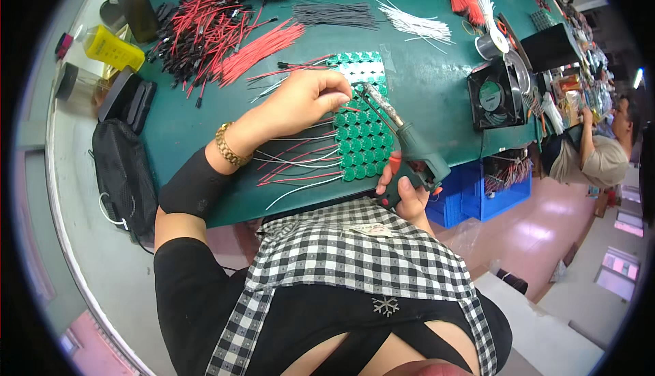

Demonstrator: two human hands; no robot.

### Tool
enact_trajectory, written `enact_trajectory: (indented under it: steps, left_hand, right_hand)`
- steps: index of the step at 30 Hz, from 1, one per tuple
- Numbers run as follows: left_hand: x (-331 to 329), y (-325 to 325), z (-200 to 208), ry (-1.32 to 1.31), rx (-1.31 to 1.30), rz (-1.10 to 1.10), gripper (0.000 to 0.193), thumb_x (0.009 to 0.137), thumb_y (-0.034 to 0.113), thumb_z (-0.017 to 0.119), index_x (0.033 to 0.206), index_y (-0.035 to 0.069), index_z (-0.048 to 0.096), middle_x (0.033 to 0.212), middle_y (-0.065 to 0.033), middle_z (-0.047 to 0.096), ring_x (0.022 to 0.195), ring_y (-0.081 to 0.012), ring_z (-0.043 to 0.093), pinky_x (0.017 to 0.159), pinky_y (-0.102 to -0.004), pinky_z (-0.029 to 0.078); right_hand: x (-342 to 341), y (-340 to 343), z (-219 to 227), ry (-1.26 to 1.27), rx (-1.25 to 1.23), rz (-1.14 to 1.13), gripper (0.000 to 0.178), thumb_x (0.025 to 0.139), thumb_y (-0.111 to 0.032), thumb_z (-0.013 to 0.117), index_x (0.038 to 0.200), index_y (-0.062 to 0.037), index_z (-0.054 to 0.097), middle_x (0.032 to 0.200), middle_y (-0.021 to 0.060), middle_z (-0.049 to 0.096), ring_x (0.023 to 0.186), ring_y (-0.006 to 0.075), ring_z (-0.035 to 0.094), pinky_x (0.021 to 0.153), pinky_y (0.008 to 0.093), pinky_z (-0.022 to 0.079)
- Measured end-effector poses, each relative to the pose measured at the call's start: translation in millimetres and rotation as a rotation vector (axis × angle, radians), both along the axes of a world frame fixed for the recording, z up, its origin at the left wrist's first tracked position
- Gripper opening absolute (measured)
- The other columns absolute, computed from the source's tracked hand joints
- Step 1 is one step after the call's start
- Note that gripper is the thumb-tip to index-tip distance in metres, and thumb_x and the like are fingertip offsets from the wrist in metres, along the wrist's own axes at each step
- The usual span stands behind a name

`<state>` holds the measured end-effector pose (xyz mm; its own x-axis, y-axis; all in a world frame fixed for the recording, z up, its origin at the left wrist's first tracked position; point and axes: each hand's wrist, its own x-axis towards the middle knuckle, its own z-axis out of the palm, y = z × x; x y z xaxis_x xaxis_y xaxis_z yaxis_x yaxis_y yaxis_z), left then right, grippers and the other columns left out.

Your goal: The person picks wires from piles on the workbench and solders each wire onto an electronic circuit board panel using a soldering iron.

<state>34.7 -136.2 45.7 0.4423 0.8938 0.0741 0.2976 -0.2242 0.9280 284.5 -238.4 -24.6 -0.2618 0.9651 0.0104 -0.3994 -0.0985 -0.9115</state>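
As the green circuit-board panel (365,148) lies on the desk (430,69), the right hand (408,197) at its five o'clock grips a green soldering gun (417,148), here's the left hand (308,98) at ten, thumb and finger pressed together near the gun's tip, what they pinch too small to tell; white wires (417,24) at one o'clock, black cooling fan (492,96) at three

The panel of round boards (365,141) gleams, smooth and hard, from here. At its right edge, the soldering gun (424,149) has a matt plastic body and a rough, silvery metal barrel (383,105). Left of the panel, the bracelet (228,147) is shiny golden metal. On the panel's near side, the apron (348,253) is woven cloth; beneath the panel, the tabletop (423,69) looks smooth.
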Motion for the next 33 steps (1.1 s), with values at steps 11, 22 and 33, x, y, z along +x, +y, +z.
enact_trajectory:
  steps: [11, 22, 33]
  left_hand:
    - [12.6, 3.7, -47.4, 0.341, 0.213, 0.248, 0.007, 0.07, 0.006, 0.063, 0.072, 0.001, 0.059, 0.069, -0.0078, 0.055, 0.061, -0.0173, 0.058, 0.056, -0.0301, 0.047]
    - [5.3, 13.8, -49.0, 0.397, 0.198, 0.203, 0.009, 0.069, 0.007, 0.062, 0.07, 0.0, 0.055, 0.067, -0.0086, 0.053, 0.058, -0.0178, 0.055, 0.055, -0.0308, 0.045]
    - [2.8, 14.4, -50.3, 0.183, 0.106, 0.306, 0.009, 0.079, 0.007, 0.062, 0.08, 0.0, 0.057, 0.069, -0.006, 0.056, 0.06, -0.0115, 0.054, 0.057, -0.0261, 0.046]
  right_hand:
    - [16.4, -5.9, -13.9, -0.003, -0.014, 0.058, 0.051, 0.085, -0.026, 0.059, 0.128, -0.0029, 0.042, 0.092, 0.0106, 0.053, 0.078, 0.0175, 0.054, 0.072, 0.0324, 0.046]
    - [17.5, -1.1, -22.6, -0.094, -0.004, 0.104, 0.051, 0.085, -0.027, 0.06, 0.126, -0.0009, 0.044, 0.083, 0.012, 0.056, 0.071, 0.0169, 0.056, 0.063, 0.03, 0.045]
    - [17.3, -8.0, -28.2, -0.078, -0.031, 0.085, 0.051, 0.084, -0.026, 0.06, 0.125, -0.0019, 0.044, 0.084, 0.0114, 0.056, 0.073, 0.0169, 0.056, 0.065, 0.0313, 0.045]
